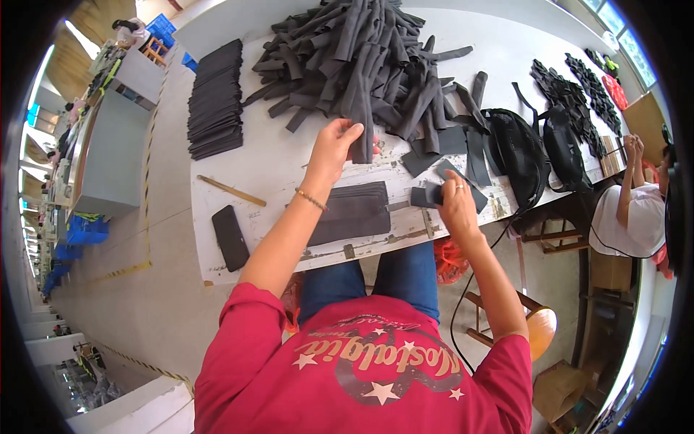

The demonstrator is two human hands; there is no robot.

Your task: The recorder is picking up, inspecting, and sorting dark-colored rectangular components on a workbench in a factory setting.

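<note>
Our hands are apart. Our left hand [334, 150] pinches a dark strip [360, 108] in front of the pile [311, 69]; our right hand [458, 205] holds a small dark piece [431, 194]. Near us lies a stack [354, 211]; farther left, a stick [231, 191] and a row of strips [217, 101]; rightward, a bag [517, 155].

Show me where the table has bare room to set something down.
White tabletop is bare between the neat strip stack, tan stick and big loose pile, and farther off between that pile and the far-right dark bundles. It is crowded around the right hand, with cut pieces and black bags close by.
</note>
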